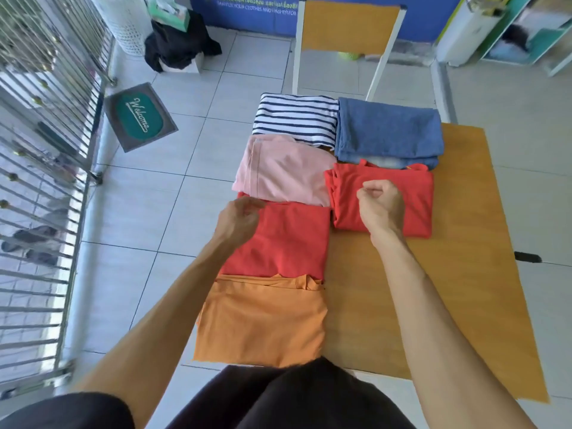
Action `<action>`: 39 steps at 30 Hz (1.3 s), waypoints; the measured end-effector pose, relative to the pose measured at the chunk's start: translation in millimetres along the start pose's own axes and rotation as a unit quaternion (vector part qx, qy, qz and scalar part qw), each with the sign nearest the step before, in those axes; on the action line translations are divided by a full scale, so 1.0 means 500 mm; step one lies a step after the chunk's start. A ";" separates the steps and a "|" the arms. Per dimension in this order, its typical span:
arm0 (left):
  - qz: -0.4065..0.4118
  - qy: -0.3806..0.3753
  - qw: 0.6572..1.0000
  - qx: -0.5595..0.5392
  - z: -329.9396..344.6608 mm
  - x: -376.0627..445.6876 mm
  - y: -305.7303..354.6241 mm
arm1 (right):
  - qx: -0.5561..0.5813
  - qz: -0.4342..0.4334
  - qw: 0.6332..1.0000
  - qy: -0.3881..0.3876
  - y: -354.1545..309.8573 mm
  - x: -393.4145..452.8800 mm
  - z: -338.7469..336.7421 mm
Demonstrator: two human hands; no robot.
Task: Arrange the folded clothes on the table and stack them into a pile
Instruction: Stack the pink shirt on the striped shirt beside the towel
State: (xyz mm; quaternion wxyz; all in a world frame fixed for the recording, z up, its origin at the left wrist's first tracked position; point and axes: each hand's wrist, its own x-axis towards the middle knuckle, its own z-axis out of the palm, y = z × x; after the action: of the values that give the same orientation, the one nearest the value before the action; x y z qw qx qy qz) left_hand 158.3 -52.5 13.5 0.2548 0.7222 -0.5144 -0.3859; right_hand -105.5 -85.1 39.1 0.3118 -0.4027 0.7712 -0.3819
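Several folded clothes lie on the wooden table (458, 274). Down the left side run a striped shirt (295, 119), a pink garment (284, 170), a red shirt (283, 239) and an orange shirt (261, 320). On the right lie folded blue jeans (388, 131) and a second red shirt (416, 196). My left hand (236, 221) hovers over the far left corner of the left red shirt, fingers curled, holding nothing. My right hand (380, 205) is above the right red shirt with fingers loosely closed and nothing in them.
A chair (349, 26) stands at the table's far end. A metal railing (46, 150) runs along the left, with a welcome mat (139, 116) on the tiled floor. A dark bag (179, 44) and a white basket (130, 23) sit beyond.
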 end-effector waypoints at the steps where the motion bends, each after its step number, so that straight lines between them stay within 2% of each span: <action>1: 0.001 0.001 1.000 -0.003 -0.014 0.003 -0.005 | 0.000 -0.005 1.000 -0.008 -0.006 -0.013 0.010; 9: -0.013 -0.022 0.999 -0.044 -0.042 0.027 -0.011 | 0.001 -0.003 0.997 -0.071 -0.041 -0.055 0.064; 14: -0.023 -0.025 0.998 -0.055 -0.041 0.056 0.008 | -0.012 -0.043 0.993 -0.106 -0.058 -0.032 0.110; 18: -0.041 0.004 0.998 -0.044 -0.039 0.108 0.030 | -0.053 -0.050 0.983 -0.168 -0.077 0.009 0.152; 21: -0.053 0.027 0.998 -0.037 -0.028 0.155 0.041 | -0.137 -0.042 0.968 -0.208 -0.072 0.050 0.176; 26: -0.069 0.063 0.996 0.008 -0.006 0.239 0.044 | -0.258 0.023 0.952 -0.165 -0.022 0.130 0.176; 31: -0.113 0.033 0.991 0.059 0.038 0.300 0.051 | -0.333 0.037 0.936 -0.112 -0.013 0.158 0.190; 35: -0.146 0.049 0.982 0.111 0.048 0.323 0.044 | -0.305 0.064 0.941 -0.133 0.000 0.179 0.198; 39: -0.164 0.033 0.975 0.147 0.045 0.338 0.020 | -0.250 0.075 0.954 -0.144 0.007 0.187 0.212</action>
State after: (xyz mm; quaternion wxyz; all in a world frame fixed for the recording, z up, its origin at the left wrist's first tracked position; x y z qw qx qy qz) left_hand 163.7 -214.2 -41.5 0.0964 0.8386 -0.4316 -0.3183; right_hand -68.1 -200.0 -34.4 0.3365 -0.4597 0.8169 -0.0901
